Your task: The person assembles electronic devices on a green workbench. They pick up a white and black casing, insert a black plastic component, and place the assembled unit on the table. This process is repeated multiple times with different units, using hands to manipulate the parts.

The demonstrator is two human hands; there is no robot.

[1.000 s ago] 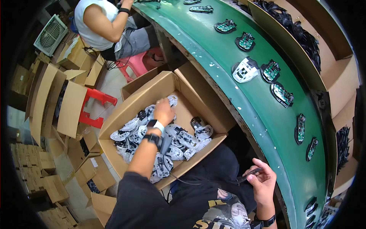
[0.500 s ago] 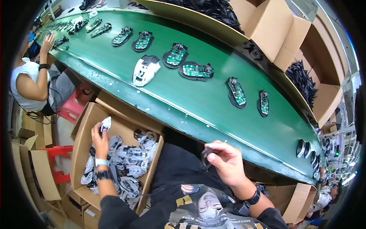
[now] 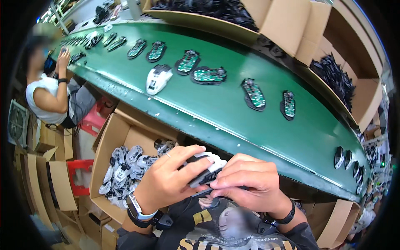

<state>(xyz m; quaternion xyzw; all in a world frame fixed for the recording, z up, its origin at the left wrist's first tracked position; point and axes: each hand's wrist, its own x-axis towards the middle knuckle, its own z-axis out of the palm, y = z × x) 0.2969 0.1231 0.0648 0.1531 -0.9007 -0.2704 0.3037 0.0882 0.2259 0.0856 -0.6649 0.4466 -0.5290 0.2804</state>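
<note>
White-and-black plastic shell (image 3: pixel 217 165), curved and rigid-looking, sits gripped by the curled left hand (image 3: pixel 168 177) before the dark printed shirt (image 3: pixel 177 227), near the smooth green bench (image 3: pixel 200 106); the right hand (image 3: pixel 252 183) pinches at its edge, exactly what I cannot tell.

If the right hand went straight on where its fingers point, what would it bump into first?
Most likely the black-and-white shell held in the left hand: the right hand points leftward at it and seems to touch it, though depth there is hard to judge.
</note>
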